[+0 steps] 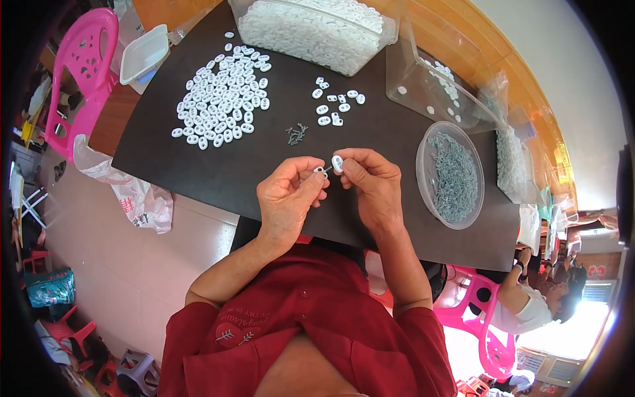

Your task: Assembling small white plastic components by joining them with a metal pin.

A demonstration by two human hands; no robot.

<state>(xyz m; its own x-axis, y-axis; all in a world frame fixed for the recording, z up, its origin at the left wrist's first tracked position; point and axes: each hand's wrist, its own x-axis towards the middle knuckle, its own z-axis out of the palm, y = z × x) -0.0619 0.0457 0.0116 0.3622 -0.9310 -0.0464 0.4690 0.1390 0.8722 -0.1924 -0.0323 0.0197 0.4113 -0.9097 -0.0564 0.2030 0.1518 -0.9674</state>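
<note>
Above the near part of the dark table, my left hand (289,197) pinches a small white plastic piece (320,171). A thin metal screw (328,169) shows between it and my right hand. In my right hand (378,188), thumb and fingers grip a white oval plastic piece (337,163) with holes in it. The two pieces are close together; whether the screw's tip touches the oval one, I cannot tell. Just beyond my hands lie a small heap of screws (297,135) and several loose white pieces (323,109).
A broad spread of white ovals (221,99) covers the table's far left. Clear bins with white pieces stand at the back (390,30) and far right (411,99). A round tub (421,188) of screws is at right. Pink chairs (109,59) and a seated person (529,301) are nearby.
</note>
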